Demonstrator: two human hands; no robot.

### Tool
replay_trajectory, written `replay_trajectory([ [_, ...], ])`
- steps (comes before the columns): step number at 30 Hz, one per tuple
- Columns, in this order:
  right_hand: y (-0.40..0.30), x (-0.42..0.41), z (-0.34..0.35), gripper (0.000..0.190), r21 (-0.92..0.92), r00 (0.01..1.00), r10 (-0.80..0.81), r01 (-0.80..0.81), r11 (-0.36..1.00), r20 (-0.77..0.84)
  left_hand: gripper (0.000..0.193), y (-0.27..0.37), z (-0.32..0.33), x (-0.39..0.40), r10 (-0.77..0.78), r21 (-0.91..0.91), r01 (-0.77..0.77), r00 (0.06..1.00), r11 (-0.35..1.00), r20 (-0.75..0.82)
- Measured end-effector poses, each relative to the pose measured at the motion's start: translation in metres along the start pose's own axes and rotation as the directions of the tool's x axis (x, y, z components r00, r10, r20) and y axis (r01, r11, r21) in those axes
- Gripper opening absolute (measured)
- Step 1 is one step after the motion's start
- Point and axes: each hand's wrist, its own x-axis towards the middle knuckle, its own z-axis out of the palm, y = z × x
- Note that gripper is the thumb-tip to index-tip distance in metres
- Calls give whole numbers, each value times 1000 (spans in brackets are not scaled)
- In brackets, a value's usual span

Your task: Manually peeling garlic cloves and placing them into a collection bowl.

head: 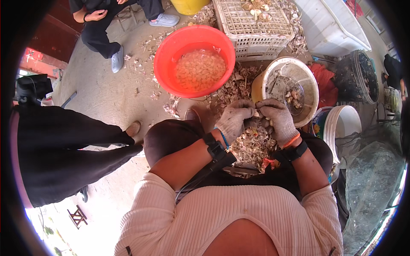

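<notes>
My left hand point(234, 117) and my right hand point(278, 121), both in soiled knit work gloves, meet in front of my knees. Their fingertips pinch a small pale garlic clove point(256, 114) between them. More pale pieces show partly under the curled fingers of my right hand. Below the hands lies a heap of dry garlic skins point(254, 144). Close beyond my right hand stands a white-rimmed strainer bucket point(306, 83) with some garlic cloves point(293, 97) at its bottom. A red basin point(165, 75) to the far left holds many peeled cloves point(201, 68) in water.
An upturned plastic crate point(259, 44) bears garlic bulbs point(258, 8). To the right are a black bucket point(350, 76), a white bucket point(346, 123) and green netting point(371, 179). A person in black trousers point(73, 156) stands at my left; another person point(102, 28) sits beyond the basin.
</notes>
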Motion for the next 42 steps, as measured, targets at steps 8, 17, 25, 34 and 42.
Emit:
replay_trajectory([
  [8,1,0,1,19,-266,996,-45,21,964,-83,17,-7,5,0,97,-18,-100,990,995,-99],
  [17,6,0,0,18,-683,871,-454,447,577,187,28,-12,-1,-3,91,-16,-93,993,996,-78],
  [25,7,-1,2,9,-775,815,-545,470,423,196,23,-6,2,-5,61,22,-59,993,998,-102],
  [34,1,1,-1,10,-810,795,-514,513,285,322,28,-4,3,-6,194,427,-149,979,892,-64],
  [42,7,3,-1,13,-812,708,-572,571,118,415,18,7,14,-15,166,384,-109,979,917,-119],
])
